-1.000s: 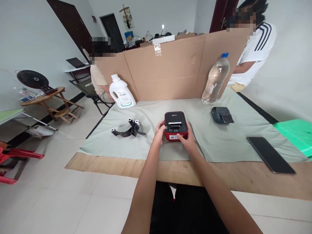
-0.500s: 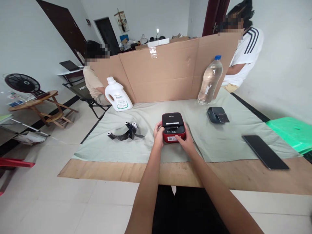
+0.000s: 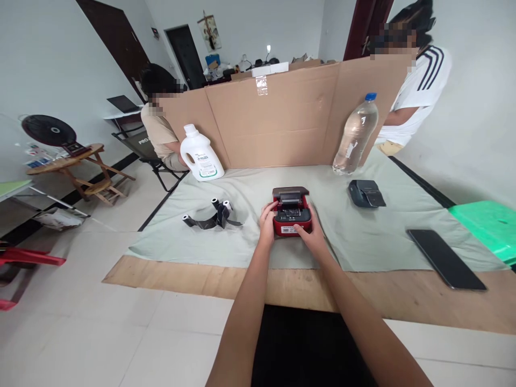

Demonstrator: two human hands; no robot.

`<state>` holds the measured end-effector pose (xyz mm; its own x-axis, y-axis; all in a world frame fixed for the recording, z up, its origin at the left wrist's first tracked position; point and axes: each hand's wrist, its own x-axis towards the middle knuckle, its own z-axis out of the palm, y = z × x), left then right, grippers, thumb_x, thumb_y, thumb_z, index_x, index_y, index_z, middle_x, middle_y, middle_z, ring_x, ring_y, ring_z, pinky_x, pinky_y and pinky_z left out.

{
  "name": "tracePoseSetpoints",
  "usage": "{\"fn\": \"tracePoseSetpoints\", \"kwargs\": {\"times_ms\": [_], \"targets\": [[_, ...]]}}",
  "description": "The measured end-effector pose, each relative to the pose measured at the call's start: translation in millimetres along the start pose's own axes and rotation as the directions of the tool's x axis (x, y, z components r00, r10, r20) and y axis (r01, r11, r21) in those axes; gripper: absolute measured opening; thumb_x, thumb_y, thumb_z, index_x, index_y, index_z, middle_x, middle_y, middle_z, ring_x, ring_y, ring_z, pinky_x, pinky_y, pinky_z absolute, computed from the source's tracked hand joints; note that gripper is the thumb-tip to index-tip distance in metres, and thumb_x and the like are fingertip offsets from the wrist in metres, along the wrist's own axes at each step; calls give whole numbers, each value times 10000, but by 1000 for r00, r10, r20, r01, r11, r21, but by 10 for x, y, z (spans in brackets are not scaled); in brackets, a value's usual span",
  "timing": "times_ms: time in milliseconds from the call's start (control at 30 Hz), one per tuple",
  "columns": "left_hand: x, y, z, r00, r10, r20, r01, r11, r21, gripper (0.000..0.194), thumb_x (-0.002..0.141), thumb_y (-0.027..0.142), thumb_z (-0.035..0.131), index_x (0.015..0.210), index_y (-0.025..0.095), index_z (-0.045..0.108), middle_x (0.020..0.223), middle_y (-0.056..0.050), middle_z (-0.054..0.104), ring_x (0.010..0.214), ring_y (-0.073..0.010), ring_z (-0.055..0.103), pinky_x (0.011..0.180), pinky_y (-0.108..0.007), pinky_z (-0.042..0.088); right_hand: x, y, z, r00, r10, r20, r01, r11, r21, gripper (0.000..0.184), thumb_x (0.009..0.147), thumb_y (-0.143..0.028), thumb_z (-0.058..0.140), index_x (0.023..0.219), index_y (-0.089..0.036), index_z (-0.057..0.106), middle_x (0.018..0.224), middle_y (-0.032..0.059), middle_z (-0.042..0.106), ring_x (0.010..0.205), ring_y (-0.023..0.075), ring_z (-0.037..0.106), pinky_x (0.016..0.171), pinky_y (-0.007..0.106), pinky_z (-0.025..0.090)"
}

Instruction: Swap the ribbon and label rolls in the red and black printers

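A small red and black portable label printer (image 3: 293, 216) sits on the cloth in front of me. Its black lid (image 3: 289, 190) stands raised at the back, showing a roller inside the bay. My left hand (image 3: 266, 220) grips the printer's left side, fingertips at the bay's edge. On the right side and front corner my right hand (image 3: 312, 232) holds it, thumb against the red front by a white label. To the left lie several small rolls joined by dark ribbon (image 3: 213, 219). A compact dark grey device (image 3: 366, 193) with a flap rests to the right.
A white jug (image 3: 201, 153) and a clear bottle (image 3: 355, 134) with a blue cap stand before a cardboard screen (image 3: 278, 123). A black phone (image 3: 446, 259) lies near the right front edge. Two people sit behind the screen. A green stool (image 3: 484, 226) is at right.
The printer's lid has swung up from closed to open, baring the inside. My left fingers have shifted up along the side. The view has turned slightly left.
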<state>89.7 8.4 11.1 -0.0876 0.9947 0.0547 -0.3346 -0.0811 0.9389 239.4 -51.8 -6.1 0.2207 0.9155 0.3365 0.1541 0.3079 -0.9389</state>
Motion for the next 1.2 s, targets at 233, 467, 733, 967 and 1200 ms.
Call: {"fn": "tracePoseSetpoints", "kwargs": {"times_ms": [233, 467, 733, 967, 1200], "targets": [[5, 1, 8, 998, 63, 10, -63, 998, 13, 428, 768, 222, 530, 1123, 237, 769, 1344, -46, 596, 1258, -236, 566, 1008, -296, 504, 6, -46, -22, 1000, 6, 25, -6, 1000, 10, 886, 837, -523, 730, 1589, -251, 348, 1598, 118, 437, 1463, 313, 433, 1231, 513, 335], [-4, -35, 4, 995, 95, -5, -95, 995, 36, 374, 783, 204, 509, 1039, 231, 780, 1291, -43, 639, 1289, -236, 551, 1104, -319, 445, 17, -71, -26, 999, 1, -54, -2, 1000, -9, 678, 942, -628, 526, 1503, -249, 500, 1569, 91, 490, 1457, 291, 442, 1234, 484, 333], [-35, -35, -4, 997, 82, 3, -82, 997, -6, 303, 833, 217, 530, 985, 236, 792, 1333, -38, 619, 1349, -247, 521, 1158, -341, 399, 693, -401, -225, 991, -107, 86, 134, 879, -458, 373, 947, -402, 475, 1036, -212, 784, 1108, 101, 774, 1075, 293, 681, 993, 464, 520], [-36, -36, 2, 997, 72, -17, -73, 997, -24, 268, 830, 230, 566, 968, 233, 796, 1332, -50, 611, 1340, -270, 531, 1167, -376, 393, 1570, -558, 141, 719, 291, 632, 335, 651, -681, 139, 701, -150, 667, 677, -222, 784, 774, 77, 778, 844, 300, 733, 862, 416, 558], [-46, -25, -4, 998, 67, 0, -67, 996, -52, 259, 844, 230, 579, 976, 225, 802, 1351, -55, 598, 1345, -272, 512, 1199, -381, 362, 1706, -448, 443, 691, 366, 624, 344, 593, -728, 203, 633, -164, 778, 495, -211, 638, 571, 78, 659, 733, 293, 715, 789, 437, 568]]}}
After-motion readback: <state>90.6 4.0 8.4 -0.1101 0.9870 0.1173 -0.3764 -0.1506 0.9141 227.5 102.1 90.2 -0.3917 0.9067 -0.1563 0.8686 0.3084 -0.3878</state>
